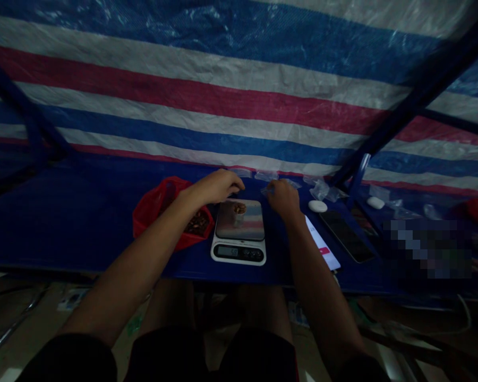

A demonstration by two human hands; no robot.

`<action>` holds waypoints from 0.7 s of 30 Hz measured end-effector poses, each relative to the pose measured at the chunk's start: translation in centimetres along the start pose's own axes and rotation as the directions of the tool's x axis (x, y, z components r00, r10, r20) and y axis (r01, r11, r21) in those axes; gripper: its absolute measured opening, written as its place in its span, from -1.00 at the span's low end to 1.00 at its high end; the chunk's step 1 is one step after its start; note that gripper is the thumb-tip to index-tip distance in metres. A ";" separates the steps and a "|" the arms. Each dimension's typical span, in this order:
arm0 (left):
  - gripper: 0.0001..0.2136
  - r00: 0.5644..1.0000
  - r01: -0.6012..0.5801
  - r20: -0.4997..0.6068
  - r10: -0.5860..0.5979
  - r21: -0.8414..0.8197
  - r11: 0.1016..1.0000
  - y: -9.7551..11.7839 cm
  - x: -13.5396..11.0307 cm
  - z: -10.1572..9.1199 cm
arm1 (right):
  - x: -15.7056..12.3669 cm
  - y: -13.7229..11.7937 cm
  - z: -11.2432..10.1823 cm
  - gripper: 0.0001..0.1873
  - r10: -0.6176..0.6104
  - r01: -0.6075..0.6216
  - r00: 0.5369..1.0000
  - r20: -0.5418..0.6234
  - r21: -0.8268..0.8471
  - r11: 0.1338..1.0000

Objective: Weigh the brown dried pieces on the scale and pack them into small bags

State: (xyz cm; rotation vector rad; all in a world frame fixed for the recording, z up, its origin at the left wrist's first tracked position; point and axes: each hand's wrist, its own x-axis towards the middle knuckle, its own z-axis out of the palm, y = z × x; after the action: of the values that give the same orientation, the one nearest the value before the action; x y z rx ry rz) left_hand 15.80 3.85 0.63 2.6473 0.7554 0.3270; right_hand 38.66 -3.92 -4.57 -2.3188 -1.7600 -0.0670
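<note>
A: Pinching what, right grip point(283, 197)?
B: Clear plastic bag point(269, 189), light, soft, slippery, near the far edge of the worktop point(83, 223); best taken by its edge.
A: Left grip point(223, 187)?
B: Curled loosely over a digital scale point(239, 249), holding nothing visible.

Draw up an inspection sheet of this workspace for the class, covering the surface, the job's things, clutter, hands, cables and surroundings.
Surface: dark blue tabletop.
Job's things: digital scale carrying a clear cup of brown pieces; red bag of similar pieces; clear plastic bag.
Clutter: dark smartphone; white round object.
Hands: left hand above the scale's far edge, nothing visibly held; right hand at the clear bag.
Cables: pale cable low at right.
Surroundings: striped tarpaulin; blue frame bar.
</note>
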 end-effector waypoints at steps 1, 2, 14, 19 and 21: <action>-0.70 0.993 -0.004 0.121 0.003 0.012 1.000 -0.5 1.4 -0.1 | 0.1 0.0 0.1 -0.66 0.004 -0.004 1.000 -0.009 0.004 1.000; -0.68 0.971 0.002 0.240 -0.012 0.040 0.999 -0.8 2.5 -0.1 | 0.1 0.0 0.2 -0.66 0.008 -0.008 1.000 -0.014 0.009 1.000; -0.54 0.839 0.060 0.535 -0.099 0.091 0.994 -0.4 5.7 0.0 | 0.5 0.1 0.6 -0.66 0.010 -0.012 1.000 0.027 0.066 0.998; -0.67 0.880 0.024 0.472 -0.060 0.082 0.996 -1.1 5.9 1.0 | 0.4 0.1 0.5 -0.67 -0.009 0.006 0.999 0.032 0.084 0.996; -0.71 0.915 0.039 0.400 -0.051 0.038 0.999 -1.2 5.7 0.9 | 0.4 0.2 0.5 -0.67 -0.016 0.014 1.000 0.024 0.091 0.996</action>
State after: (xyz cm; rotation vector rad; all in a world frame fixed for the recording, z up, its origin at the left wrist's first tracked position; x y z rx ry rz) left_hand 20.23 7.68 -0.01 2.5918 0.6839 -0.2403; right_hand 38.92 -3.53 -5.05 -2.2518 -1.7537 0.0384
